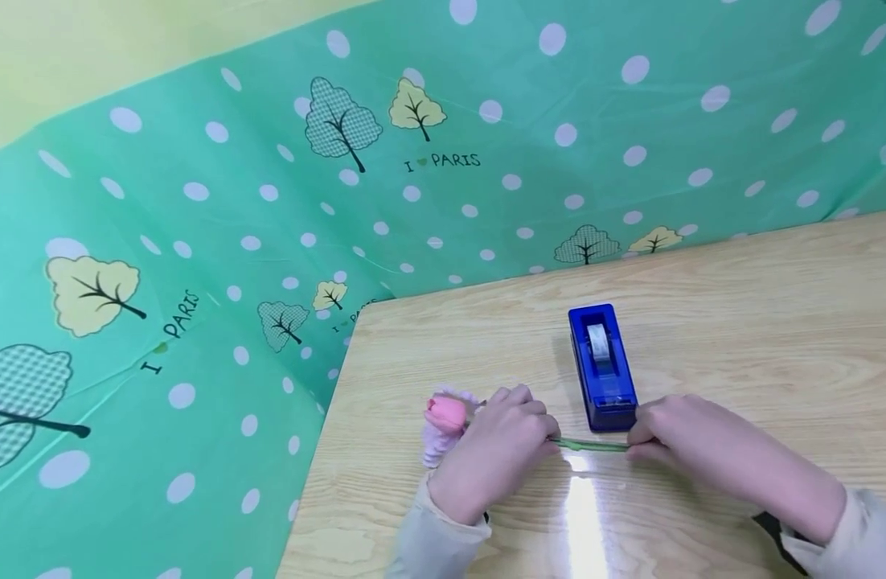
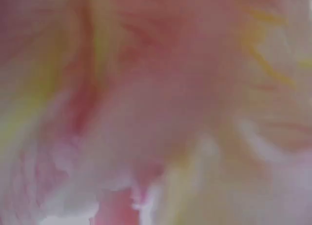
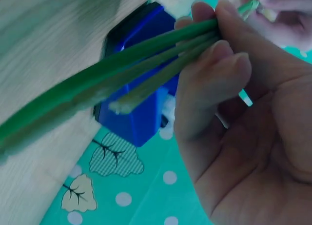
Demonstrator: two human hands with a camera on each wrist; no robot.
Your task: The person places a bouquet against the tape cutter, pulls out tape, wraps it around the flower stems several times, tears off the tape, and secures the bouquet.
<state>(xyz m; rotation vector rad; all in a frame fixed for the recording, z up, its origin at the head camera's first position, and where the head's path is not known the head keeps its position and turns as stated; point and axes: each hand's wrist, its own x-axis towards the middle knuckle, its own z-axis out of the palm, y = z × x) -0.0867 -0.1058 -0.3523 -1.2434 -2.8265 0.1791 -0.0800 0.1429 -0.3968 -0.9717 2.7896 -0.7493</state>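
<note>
A small bunch of flowers lies low over the wooden table, with a pink tulip (image 1: pixel 446 414) and fluffy lilac petals (image 1: pixel 434 445) at its left end. My left hand (image 1: pixel 495 452) grips the bunch just below the blooms. Green stems (image 1: pixel 593 445) stretch from it to my right hand (image 1: pixel 692 441), which pinches them between thumb and fingers. In the right wrist view, several stem ends (image 3: pixel 112 71) of uneven length stick out past the right hand (image 3: pixel 243 117). Blurred pink and yellowish petals (image 2: pixel 161 103) fill the left wrist view.
Just beyond the stems stands a blue tape dispenser (image 1: pixel 617 390) with a roll of tape (image 1: pixel 598 342), close to the right hand's fingers. A green polka-dot cloth (image 1: pixel 443 201) hangs behind and left of the wooden table (image 1: pixel 776 322).
</note>
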